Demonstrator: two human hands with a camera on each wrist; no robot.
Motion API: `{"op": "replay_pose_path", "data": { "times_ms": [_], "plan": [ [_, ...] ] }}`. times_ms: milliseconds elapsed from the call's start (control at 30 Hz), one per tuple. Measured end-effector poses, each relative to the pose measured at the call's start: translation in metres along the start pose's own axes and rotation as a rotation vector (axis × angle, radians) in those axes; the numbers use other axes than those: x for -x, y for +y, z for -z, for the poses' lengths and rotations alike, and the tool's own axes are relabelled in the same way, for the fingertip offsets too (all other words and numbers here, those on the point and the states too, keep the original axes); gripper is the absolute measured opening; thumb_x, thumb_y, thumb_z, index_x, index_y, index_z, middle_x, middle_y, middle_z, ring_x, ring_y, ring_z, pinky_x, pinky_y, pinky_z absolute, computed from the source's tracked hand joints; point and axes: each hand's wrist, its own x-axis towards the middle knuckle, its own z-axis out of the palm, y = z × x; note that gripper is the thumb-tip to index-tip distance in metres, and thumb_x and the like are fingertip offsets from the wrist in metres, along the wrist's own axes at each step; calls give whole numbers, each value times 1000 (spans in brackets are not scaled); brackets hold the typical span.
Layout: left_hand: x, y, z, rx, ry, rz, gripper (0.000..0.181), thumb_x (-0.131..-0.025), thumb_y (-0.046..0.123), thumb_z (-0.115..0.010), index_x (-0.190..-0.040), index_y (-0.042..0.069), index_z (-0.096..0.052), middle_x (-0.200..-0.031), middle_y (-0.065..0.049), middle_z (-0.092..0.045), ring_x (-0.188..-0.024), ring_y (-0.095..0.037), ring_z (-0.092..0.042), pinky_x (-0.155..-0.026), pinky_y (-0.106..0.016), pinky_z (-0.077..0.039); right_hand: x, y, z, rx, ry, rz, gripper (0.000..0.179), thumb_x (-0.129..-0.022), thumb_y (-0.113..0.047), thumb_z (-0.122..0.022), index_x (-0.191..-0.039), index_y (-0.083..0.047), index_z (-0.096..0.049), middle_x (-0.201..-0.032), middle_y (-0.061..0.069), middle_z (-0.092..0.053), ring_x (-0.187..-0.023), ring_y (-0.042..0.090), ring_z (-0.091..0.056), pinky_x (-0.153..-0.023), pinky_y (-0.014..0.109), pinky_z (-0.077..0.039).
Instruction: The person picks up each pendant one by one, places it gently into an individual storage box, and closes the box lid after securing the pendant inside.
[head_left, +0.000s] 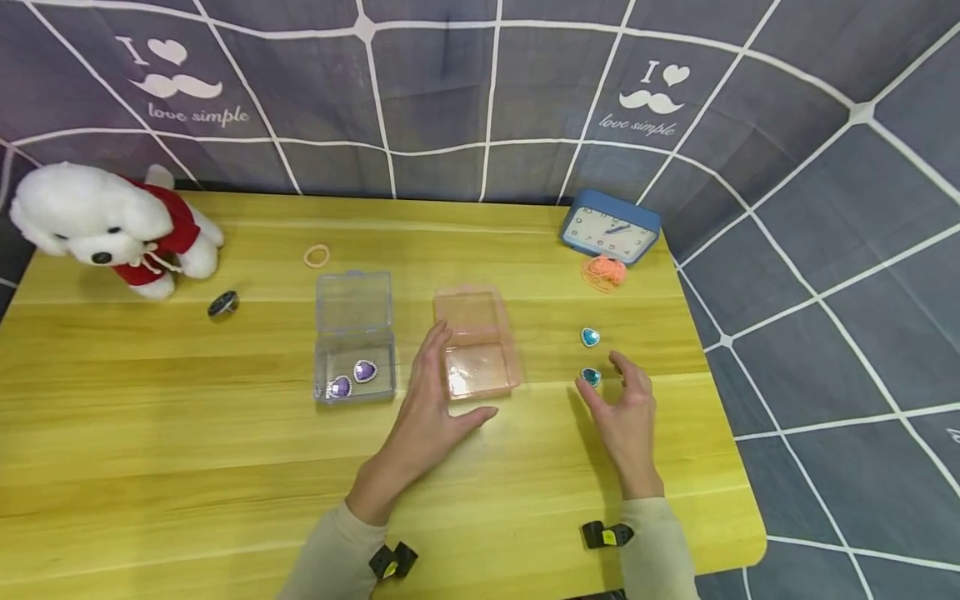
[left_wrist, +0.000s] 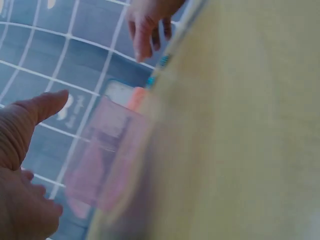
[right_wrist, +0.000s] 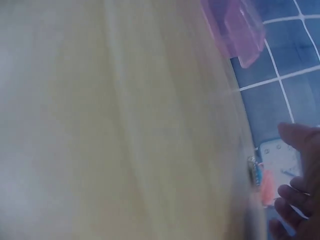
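Note:
In the head view an open pink plastic box (head_left: pixel 480 371) lies near the middle of the table, its lid folded back. My left hand (head_left: pixel 431 396) is at its left side, thumb spread wide from the fingers, holding nothing; whether it touches the box I cannot tell. On the right, my right hand (head_left: pixel 624 408) hovers around the nearer blue heart-shaped gem (head_left: pixel 591 377), thumb and fingers apart. Another blue gem (head_left: pixel 590 337) lies just behind it. Left of the pink box stands an open clear box (head_left: pixel 354 392) with two purple gems (head_left: pixel 364 371) inside.
At the back right are a blue clock (head_left: pixel 611 227) and a bundle of orange string (head_left: pixel 603 272). A white plush dog (head_left: pixel 112 225) sits at the far left, with a dark round knob-like object (head_left: pixel 223 304) before it. A pale ring (head_left: pixel 317 256) lies behind the clear box.

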Motion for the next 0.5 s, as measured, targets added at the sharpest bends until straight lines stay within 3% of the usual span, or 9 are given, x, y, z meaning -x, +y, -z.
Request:
{"op": "replay_pose_path", "data": {
  "times_ms": [133, 267, 500],
  "plan": [
    [3, -15, -5, 3, 5, 127, 130, -79, 31, -95, -169, 14, -3, -177, -13, -7, -161, -39, -14, -127, -62, -22, 2, 11, -2, 0, -33, -40, 77, -81, -19, -93, -143, 6, -56, -135, 27, -62, -125, 47, -55, -107, 59, -44],
    [2, -28, -6, -11, -27, 203, 132, -80, 34, -94, -169, 16, 1, -174, -20, -11, -159, -43, -17, -125, -63, -25, 5, 21, -4, 5, -39, -42, 82, -80, -20, -94, -145, 7, -53, -139, 27, -60, -133, 46, -51, -115, 61, -38],
    [-2, -36, -7, -32, -67, 227, 124, -81, 28, -94, -168, 12, -7, -172, -20, -18, -157, -45, -22, -125, -65, -27, 6, 27, -8, 38, -54, -35, 91, -77, -25, -96, -149, 3, -49, -146, 23, -57, -139, 45, -44, -119, 61, -28]
  ]
}}
